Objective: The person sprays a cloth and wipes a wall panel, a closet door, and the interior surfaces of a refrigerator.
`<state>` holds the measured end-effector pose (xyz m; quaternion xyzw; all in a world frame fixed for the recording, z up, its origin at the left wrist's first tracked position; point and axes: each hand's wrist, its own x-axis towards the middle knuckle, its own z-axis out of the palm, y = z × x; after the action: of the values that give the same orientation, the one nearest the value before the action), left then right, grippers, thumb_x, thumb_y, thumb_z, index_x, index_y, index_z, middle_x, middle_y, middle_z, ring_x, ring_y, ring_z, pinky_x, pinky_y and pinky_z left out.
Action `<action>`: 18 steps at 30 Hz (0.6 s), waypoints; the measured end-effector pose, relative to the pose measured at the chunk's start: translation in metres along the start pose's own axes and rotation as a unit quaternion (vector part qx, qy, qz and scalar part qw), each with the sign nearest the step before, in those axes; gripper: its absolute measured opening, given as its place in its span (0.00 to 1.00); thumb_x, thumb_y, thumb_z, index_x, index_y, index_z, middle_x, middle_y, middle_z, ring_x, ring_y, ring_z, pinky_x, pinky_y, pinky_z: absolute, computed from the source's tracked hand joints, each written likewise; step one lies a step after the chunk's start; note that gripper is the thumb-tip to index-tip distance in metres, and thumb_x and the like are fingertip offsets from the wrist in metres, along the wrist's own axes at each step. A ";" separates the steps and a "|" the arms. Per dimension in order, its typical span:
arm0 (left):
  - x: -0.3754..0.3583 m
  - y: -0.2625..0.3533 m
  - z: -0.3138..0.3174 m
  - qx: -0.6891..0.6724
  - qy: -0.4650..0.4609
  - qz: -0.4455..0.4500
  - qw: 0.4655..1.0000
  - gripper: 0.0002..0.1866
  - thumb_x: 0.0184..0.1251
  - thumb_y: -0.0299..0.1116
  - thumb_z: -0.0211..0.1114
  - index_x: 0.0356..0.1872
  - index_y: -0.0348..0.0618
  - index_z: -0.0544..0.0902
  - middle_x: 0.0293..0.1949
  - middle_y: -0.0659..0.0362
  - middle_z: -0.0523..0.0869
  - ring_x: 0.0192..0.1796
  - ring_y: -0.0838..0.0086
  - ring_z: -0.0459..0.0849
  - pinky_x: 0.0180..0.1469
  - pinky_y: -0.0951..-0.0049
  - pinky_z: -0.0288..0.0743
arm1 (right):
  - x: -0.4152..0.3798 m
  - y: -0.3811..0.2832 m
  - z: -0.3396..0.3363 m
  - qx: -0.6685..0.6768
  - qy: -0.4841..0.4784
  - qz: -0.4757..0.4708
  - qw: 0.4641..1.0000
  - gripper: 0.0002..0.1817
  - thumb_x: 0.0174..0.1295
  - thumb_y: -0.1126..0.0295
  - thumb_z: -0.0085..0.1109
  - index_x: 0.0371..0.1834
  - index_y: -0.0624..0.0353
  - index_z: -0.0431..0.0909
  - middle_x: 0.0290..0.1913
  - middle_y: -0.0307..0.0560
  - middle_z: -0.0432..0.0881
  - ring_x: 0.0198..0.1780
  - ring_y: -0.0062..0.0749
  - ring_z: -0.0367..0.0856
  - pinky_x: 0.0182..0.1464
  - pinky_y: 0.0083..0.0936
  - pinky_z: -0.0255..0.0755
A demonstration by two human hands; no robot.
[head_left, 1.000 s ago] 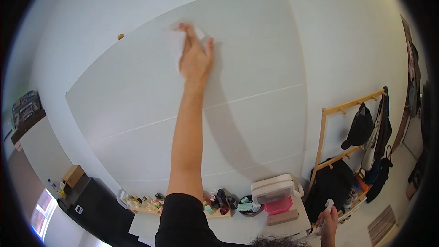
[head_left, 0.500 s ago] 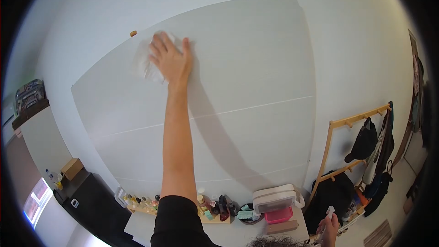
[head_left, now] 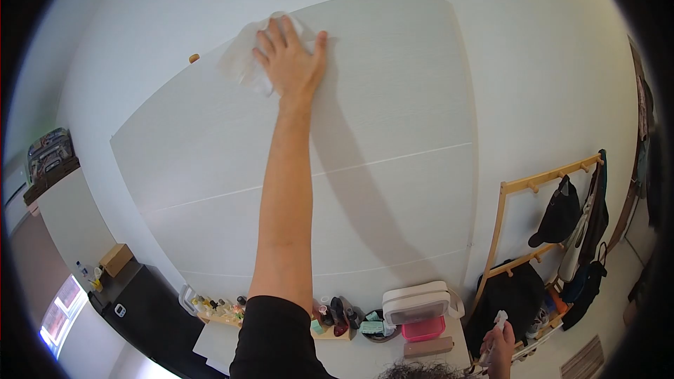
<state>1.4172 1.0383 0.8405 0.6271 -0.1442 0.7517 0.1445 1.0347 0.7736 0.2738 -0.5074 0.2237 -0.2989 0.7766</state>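
My left hand (head_left: 293, 63) lies flat with spread fingers against the upper part of a large pale board (head_left: 393, 98) on the wall. Beneath its palm and fingers, a thin white cloth (head_left: 251, 63) is pressed to the surface, its loose edge blurred on the left. Low on the right, my right hand (head_left: 497, 351) is closed around a white bottle with a nozzle (head_left: 500, 317); most of the bottle is hidden.
Below the board, a white tabletop (head_left: 225, 342) bears small bottles, a white case (head_left: 418, 302) and a pink container (head_left: 423, 329). A wooden rack (head_left: 497, 235) with a cap and bags stands at right. A black cabinet (head_left: 151, 316) with a cardboard box (head_left: 116, 259) is at left.
My left hand and the cloth have moved up and to the right across the board. My right hand has shifted slightly left in view, still around the bottle.
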 end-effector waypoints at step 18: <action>-0.006 0.194 0.040 -0.101 -0.027 0.114 0.988 0.44 0.72 0.68 0.49 0.76 0.44 0.64 0.78 0.51 0.61 0.81 0.46 0.49 0.79 0.40 0.39 | -0.034 -0.041 -0.098 -0.016 0.033 -0.051 0.998 0.14 0.77 0.62 0.53 0.58 0.59 0.73 0.31 0.35 0.74 0.29 0.17 0.69 0.31 0.21 0.65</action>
<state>1.3775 0.8446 0.8343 0.6086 -0.2937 0.7278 0.1170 0.9366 0.7210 0.2752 -0.5207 0.2276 -0.3507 0.7444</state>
